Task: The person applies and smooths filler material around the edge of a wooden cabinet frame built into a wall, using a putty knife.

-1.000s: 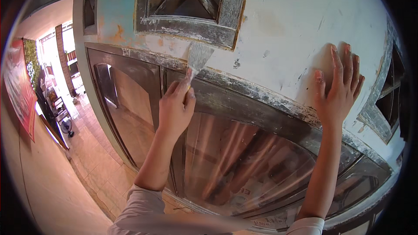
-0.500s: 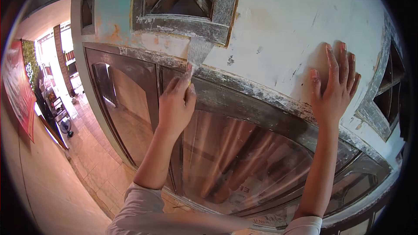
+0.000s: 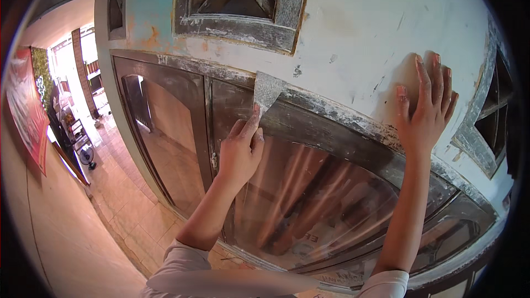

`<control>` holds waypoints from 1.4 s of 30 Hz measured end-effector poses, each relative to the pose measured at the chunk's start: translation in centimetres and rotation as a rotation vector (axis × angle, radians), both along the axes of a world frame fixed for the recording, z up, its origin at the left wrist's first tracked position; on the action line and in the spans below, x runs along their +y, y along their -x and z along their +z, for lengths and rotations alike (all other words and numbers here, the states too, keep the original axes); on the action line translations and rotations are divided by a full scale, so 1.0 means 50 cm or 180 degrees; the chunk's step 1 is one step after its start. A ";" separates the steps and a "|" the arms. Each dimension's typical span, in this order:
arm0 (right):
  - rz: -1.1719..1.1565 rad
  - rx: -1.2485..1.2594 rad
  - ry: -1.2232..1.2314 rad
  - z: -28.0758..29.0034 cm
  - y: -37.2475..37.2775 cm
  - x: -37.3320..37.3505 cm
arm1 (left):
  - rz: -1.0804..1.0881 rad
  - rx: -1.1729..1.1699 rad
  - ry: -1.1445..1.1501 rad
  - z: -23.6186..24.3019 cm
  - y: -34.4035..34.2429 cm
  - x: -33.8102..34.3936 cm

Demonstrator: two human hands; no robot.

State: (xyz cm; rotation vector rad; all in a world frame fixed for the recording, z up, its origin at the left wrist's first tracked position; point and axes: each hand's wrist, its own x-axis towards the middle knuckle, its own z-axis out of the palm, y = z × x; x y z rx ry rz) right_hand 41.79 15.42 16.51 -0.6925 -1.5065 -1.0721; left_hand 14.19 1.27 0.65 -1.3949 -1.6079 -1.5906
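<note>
My left hand is closed around a putty knife, its wide, pale-smeared blade pointing upward. The blade lies over the worn, paint-flecked top rail of a dark wooden window frame, below the wall's vent. The knife's handle is mostly hidden in the hand. Further right, my right hand rests flat on the white wall, fingers spread and pointing up, holding nothing. Its fingertips look dusty. Beneath both hands are glass panes with reflections in them.
A square wooden vent with crossed slats sits above the knife; another vent is at the right. Greenish paint covers part of the wall. On the left a tiled passage leads to a black fan and a bright doorway.
My left hand and the putty knife have moved down and right, from the wall strip under the vent onto the frame's rail. The right hand stays on the wall. The view has shifted slightly.
</note>
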 end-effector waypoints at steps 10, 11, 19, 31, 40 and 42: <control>-0.0024 0.0005 0.0034 -0.012 -0.010 0.001 | 0.0032 -0.0012 0.0213 0.015 -0.029 0.005; -0.0009 -0.0003 0.0019 -0.013 -0.012 0.003 | 0.0029 -0.0024 0.0257 0.006 -0.033 0.012; 0.0024 0.0007 0.0084 -0.017 -0.016 0.001 | 0.0158 0.0176 0.0102 0.060 -0.026 0.010; 0.0054 -0.0019 0.0068 -0.019 -0.018 0.003 | 0.0488 -0.0060 0.0192 -0.020 0.053 -0.026; 0.0061 0.0003 -0.0025 -0.020 -0.017 0.009 | 0.0649 0.0183 -0.0021 0.021 0.079 -0.004; 0.0069 0.0022 -0.0052 -0.019 -0.015 0.006 | 0.0612 0.0301 -0.0248 0.023 0.088 0.012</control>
